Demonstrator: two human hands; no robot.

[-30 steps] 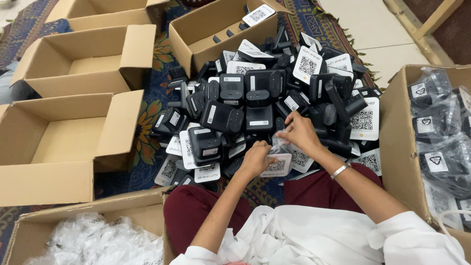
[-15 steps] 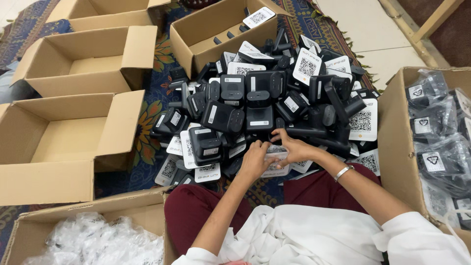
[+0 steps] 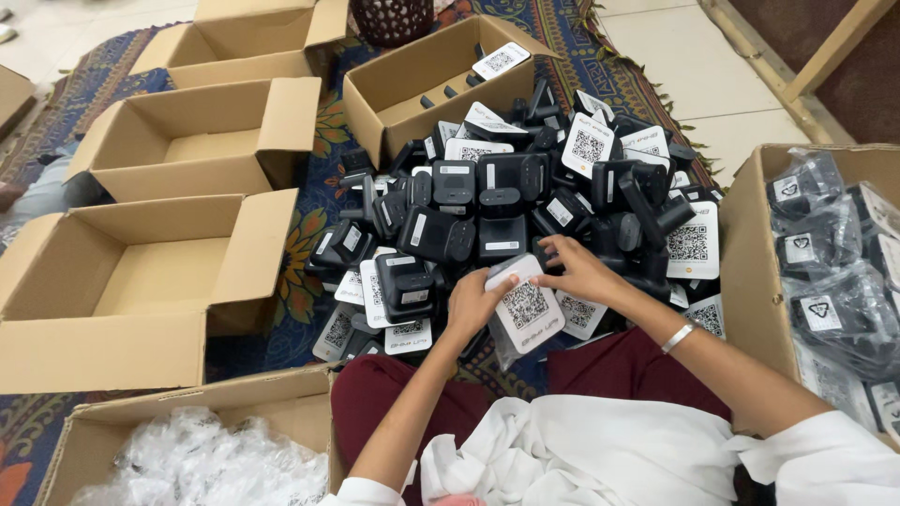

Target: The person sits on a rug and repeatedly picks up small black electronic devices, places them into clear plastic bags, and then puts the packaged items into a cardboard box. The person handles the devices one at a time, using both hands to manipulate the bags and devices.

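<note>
Both hands, left hand (image 3: pixel 472 302) and right hand (image 3: pixel 574 270), gripping one white code-printed device (image 3: pixel 525 305); big black pile (image 3: pixel 506 206) unsorted, near carton (image 3: pixel 122 281) empty.

White sleeves end above the elbows; a thin silver bangle (image 3: pixel 676 338) circles the wrist behind the right hand (image 3: pixel 583 272); maroon trousers (image 3: pixel 394 403).

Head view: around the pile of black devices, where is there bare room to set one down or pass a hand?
Free: the nearest empty carton and the open carton behind it. A rug strip runs between those cartons and the pile. Crowded: the pile itself, where the left hand and right hand work, and the bagged-items carton.
</note>
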